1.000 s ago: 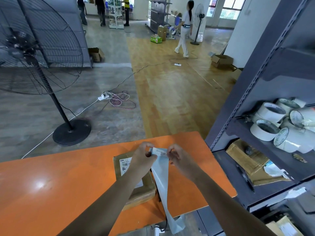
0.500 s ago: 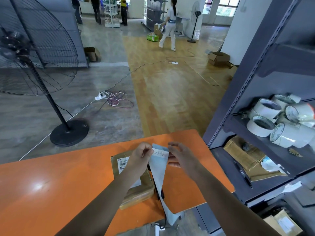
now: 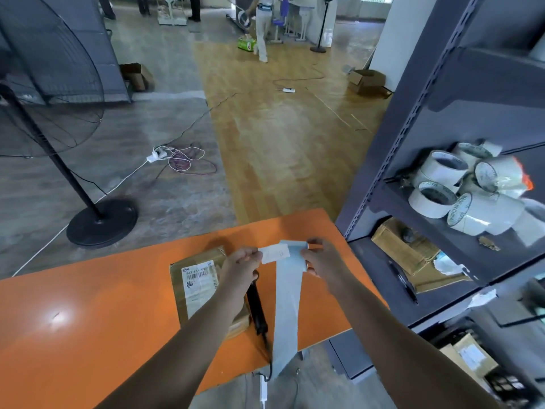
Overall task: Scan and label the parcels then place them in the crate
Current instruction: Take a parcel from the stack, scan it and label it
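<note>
A brown cardboard parcel with a white barcode label lies on the orange table. Above it my left hand pinches a small white label by its left end. My right hand grips the top of a long pale blue backing strip that hangs down past the table's front edge. The label is mostly peeled off the strip. A black handheld scanner lies on the table between parcel and strip, its cable dropping off the edge.
A grey metal shelf unit stands right of the table, holding white tape rolls and flattened cardboard. A large standing fan is at the left. Cables and a power strip lie on the floor; a person walks far back.
My left hand has pulled the white label leftward off the backing strip, and my hands have moved apart. The view has tilted downward and the distant person has walked farther away.
</note>
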Motion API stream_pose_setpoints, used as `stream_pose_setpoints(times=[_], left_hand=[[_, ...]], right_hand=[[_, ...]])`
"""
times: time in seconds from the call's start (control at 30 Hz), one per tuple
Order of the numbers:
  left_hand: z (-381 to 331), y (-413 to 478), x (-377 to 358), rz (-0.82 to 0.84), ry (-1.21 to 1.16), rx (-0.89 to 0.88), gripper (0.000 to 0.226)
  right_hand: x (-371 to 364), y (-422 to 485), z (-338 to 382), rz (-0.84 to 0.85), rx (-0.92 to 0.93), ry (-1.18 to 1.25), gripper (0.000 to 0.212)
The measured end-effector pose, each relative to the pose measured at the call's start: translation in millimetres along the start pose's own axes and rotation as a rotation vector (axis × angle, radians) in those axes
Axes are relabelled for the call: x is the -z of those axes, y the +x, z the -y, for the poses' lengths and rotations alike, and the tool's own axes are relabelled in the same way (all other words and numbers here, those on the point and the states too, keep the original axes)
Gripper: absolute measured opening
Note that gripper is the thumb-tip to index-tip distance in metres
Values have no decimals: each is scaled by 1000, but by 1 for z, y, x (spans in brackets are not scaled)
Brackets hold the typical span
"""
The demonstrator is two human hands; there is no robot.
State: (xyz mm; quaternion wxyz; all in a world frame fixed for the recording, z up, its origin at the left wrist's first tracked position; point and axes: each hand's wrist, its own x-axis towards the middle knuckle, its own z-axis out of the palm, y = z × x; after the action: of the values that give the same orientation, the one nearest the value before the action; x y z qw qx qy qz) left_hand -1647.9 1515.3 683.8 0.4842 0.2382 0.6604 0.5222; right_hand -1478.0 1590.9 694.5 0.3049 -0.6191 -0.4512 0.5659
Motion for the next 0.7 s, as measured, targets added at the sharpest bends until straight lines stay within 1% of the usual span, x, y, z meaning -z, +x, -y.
stream_pose_setpoints(times=[0.07, 0.13, 0.27, 0.33, 0.4, 0.47, 0.57, 0.63, 0.7], left_hand=[[5, 3, -12, -45, 12, 34, 8], [9, 5, -26, -59, 62, 68, 7], [22, 9, -50, -80, 172, 113, 8], [29, 11, -57, -93, 219, 126, 9], [35, 12, -60, -114, 273, 136, 12], [41, 13, -60, -139, 309, 132, 13], [48, 12, -56, -193, 339, 138, 13], [52, 11, -52, -248, 346, 159, 12], [54, 9, -48, -302, 354, 179, 18]], right_hand=[[17, 8, -5, -47, 27, -80, 26], [33, 16, -12, -51, 96, -231, 24], [47, 32, -34, 37, 222, -550, 22], [46, 41, -46, 77, 273, -712, 26], [42, 49, -57, 136, 279, -809, 30], [36, 55, -67, 186, 273, -833, 31], [29, 61, -80, 206, 266, -761, 29], [24, 64, -85, 225, 256, -715, 33], [20, 65, -89, 236, 248, -689, 35]])
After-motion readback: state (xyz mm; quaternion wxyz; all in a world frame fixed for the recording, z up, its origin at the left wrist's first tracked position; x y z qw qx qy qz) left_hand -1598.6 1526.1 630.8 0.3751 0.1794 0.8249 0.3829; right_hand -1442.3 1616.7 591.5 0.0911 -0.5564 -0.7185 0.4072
